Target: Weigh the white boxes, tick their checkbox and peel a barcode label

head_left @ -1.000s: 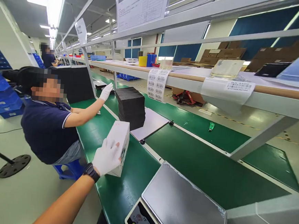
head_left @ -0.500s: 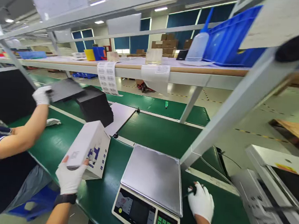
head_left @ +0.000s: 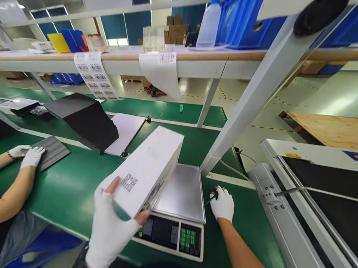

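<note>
1. Nearest to the camera, the left hand [head_left: 109, 227] in a white glove had its grip closed round the near end of a white box [head_left: 146, 170], thumb on top by the barcode and fingers curled under.
2. The box was up in the air, tilted, its long axis running away from the person and a bit right, far end raised over the steel pan of the scale [head_left: 182, 192].
3. The box hid the left part of the scale's display, and the print on its side was too blurry to read.
4. The right hand [head_left: 222, 203], gloved too, sat palm down on the green table [head_left: 69, 183] just right of the scale, fingers bent round a small dark thing I couldn't make out.
5. Further left, a co-worker's gloved hands [head_left: 28, 155] rested on a dark sheet [head_left: 52, 151].
6. Behind that was a stack of black sheets [head_left: 83, 120].
</note>
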### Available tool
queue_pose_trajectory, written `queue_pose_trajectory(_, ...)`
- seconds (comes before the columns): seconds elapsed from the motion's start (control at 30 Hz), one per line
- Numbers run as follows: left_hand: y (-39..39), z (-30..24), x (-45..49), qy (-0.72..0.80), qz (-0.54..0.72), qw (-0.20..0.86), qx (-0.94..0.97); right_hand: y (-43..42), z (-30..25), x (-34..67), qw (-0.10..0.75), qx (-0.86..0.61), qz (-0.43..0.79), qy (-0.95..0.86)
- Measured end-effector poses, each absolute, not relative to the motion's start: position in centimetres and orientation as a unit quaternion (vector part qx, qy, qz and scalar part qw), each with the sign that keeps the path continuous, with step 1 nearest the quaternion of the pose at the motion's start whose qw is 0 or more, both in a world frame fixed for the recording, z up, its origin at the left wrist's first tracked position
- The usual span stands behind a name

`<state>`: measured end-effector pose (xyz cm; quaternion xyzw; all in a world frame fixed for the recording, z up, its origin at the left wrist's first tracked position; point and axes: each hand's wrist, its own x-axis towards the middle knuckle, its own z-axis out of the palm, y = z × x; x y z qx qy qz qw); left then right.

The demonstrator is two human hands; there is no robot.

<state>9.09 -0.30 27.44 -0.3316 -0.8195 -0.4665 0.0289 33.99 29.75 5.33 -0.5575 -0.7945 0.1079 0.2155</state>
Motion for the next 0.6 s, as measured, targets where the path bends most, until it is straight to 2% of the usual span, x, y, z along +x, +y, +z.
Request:
queue_pose_trajectory(0.13,0.4,26.5,9.7,-0.715,-0.604,-0.153,-0.318,29.1,4.3,34.8,0.266,-0.581,0.196,-0.744)
queue_pose_trajectory(0.23,0.1,22.5,7.2,-0.721,-0.614,-0.234,-0.221,28.6,3.4,35.6,0.268,-0.603,0.215,-0.72)
queue_pose_trajectory(0.43,-1.9,10.9,3.0,-0.91,-0.328,-0.233,-0.097,27.7,3.0,36.2,0.296,-0.612,0.242,-0.692)
queue_pose_trajectory(0.6,-3.5,7.9,2.4,-0.931,-0.253,-0.242,-0.107,27.3,3.8,36.0,0.306,-0.607,0.258,-0.687)
